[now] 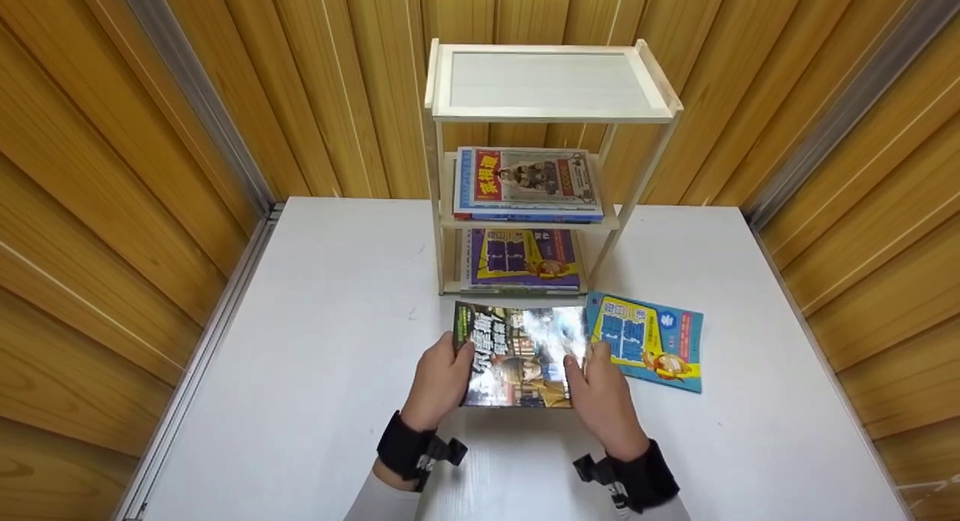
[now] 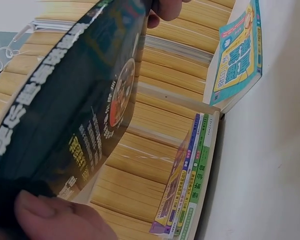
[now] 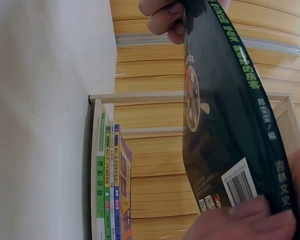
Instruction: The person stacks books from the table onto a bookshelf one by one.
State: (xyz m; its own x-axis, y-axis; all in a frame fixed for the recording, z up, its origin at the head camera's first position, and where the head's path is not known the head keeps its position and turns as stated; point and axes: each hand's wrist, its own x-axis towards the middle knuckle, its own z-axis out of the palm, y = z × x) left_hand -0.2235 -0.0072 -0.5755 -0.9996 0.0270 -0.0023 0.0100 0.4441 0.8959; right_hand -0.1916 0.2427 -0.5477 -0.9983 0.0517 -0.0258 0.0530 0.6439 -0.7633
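Both hands hold a dark, glossy book (image 1: 517, 356) by its two short sides, above the table in front of a small shelf. At the book's left edge, my left hand (image 1: 441, 378) grips with the thumb on the cover. My right hand (image 1: 604, 393) grips the right edge the same way. The dark back cover (image 3: 220, 125) with a barcode shows in the right wrist view. Just right of the held book lies a teal and yellow book (image 1: 660, 344), its left side partly overlapped in the head view.
A pale wooden shelf (image 1: 551, 115) stands at the back middle. Its middle tier carries a stack of books (image 1: 529, 183), and its bottom tier holds more books (image 1: 521, 258) under a purple one. Wood-panelled walls (image 1: 105, 168) enclose the white table (image 1: 322, 341).
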